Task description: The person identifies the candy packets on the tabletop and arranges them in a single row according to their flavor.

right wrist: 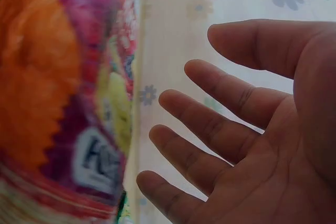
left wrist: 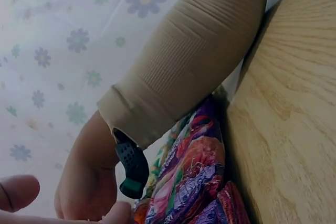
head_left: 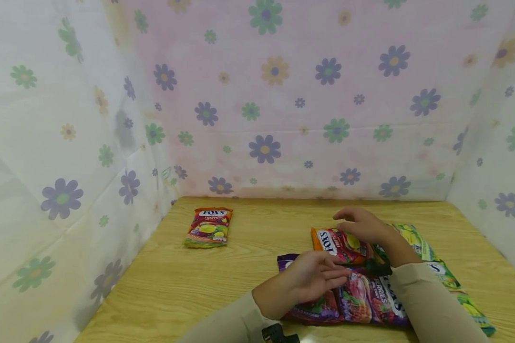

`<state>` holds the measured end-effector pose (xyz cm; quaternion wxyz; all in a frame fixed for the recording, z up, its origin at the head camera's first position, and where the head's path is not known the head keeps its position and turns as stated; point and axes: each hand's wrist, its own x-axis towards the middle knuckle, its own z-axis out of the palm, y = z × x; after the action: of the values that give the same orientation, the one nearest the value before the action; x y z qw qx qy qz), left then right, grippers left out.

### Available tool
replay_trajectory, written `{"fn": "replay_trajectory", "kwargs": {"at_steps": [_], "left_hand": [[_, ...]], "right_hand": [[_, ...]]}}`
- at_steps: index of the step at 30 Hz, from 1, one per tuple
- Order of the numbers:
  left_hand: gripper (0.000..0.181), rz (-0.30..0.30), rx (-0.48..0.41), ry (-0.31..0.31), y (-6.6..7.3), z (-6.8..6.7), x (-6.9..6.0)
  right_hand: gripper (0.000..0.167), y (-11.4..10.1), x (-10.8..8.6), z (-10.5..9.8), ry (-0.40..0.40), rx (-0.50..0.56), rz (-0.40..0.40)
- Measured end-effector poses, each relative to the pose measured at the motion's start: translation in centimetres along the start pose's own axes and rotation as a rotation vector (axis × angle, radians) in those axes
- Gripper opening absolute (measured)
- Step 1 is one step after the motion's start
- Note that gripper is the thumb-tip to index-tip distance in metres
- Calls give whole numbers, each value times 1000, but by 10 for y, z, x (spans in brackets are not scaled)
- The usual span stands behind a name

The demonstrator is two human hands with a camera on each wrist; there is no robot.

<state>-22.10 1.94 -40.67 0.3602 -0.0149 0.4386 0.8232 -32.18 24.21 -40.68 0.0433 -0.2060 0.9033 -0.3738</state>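
In the head view my left hand (head_left: 306,281) hovers palm up over the purple berry candy bags (head_left: 384,300), fingers extended and holding nothing. My right hand (head_left: 365,228) is just above the orange-and-red Fox's fruits candy bag (head_left: 341,247), which lies behind the purple ones. The right wrist view shows that right hand (right wrist: 247,135) with its fingers apart and nothing in them, beside a blurred candy bag (right wrist: 37,72). Whether it touches a bag cannot be told. Fingertips of the left hand (left wrist: 21,195) show at the left wrist view's lower corner.
A second Fox's fruits bag (head_left: 208,228) lies alone at the table's far left. Green candy bags (head_left: 472,307) line the right side, partly behind my right forearm. Flowered cloth (head_left: 263,105) walls in the wooden table (head_left: 154,290) at the back and sides.
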Motion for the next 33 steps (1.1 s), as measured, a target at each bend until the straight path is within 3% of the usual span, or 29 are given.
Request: {"fn": "replay_trajectory", "kwargs": {"at_steps": [5,13,19,22,33], "left_hand": [[71,61,-3,45,-2,-1,1],[67,74,-42,91,-2,0,0],[67,127,-67,159,-4,5,1],[67,139,-63,165,-4,6,2],[78,268,63,165,-3,-10,9]], "right_hand": [[41,1,1,4,-17,-31,31],[41,3,3,7,-38,-63,55],[33,8,4,11,-62,-90,68],[30,8,4,11,-63,-91,72],[33,8,4,11,-24,-102,56]]}}
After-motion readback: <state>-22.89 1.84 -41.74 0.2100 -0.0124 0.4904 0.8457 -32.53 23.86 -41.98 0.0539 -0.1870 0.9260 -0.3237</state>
